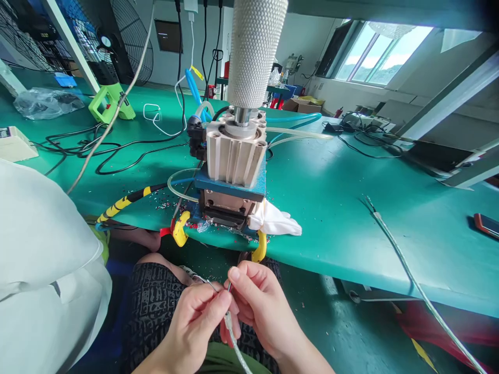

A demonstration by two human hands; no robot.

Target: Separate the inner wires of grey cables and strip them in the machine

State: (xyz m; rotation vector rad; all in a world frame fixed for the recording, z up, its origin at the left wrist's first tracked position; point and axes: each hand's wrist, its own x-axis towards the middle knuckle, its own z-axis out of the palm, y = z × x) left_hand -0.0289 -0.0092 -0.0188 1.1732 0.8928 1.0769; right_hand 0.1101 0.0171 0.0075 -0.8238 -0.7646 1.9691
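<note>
While a cable [235, 340] is pinched by left hand [195, 319] and right hand [262, 301] before the press [236, 161], cloth [277, 220] is bunched against its base.

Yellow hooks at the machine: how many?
2: one yellow hook at lower left of the machine, another at its lower right. More may be hidden behind it.

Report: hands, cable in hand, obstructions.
Left hand, right hand: both pinching the cable. Cable runs down out of frame. Machine on bench ahead, apart from both hands; nothing seen blocking them.
</note>
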